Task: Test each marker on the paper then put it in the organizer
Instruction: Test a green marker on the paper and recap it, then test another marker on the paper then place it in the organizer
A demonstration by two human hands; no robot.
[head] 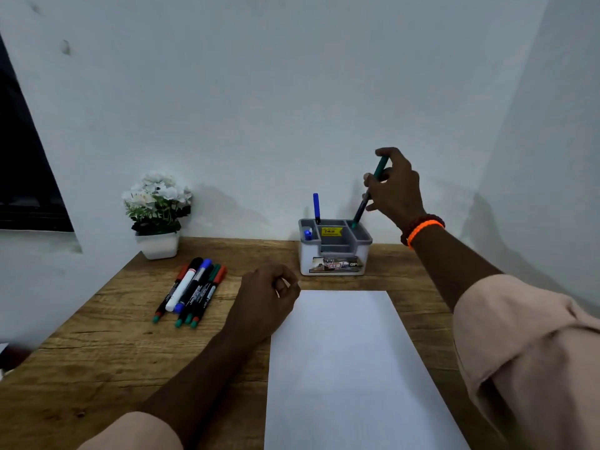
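Right hand point(394, 186) pinches the green marker point(368, 193), tilted, tip dipping into the organizer's point(334, 246) back right slot, ready to drop. Left hand point(266, 298), loosely curled and empty, rests at the paper's point(350, 368) corner, likely steadying it on the bench point(107, 345).

R hand point(394, 186): pinching green marker point(370, 193), tilted, tip in organizer point(334, 248) rear-right compartment
L hand point(268, 297): loosely curled, empty, at paper point(344, 368) top-left corner
Organizer: blue marker point(316, 207) upright, rear-left
Desk point(97, 345): marker bunch point(191, 292) lying left of L hand
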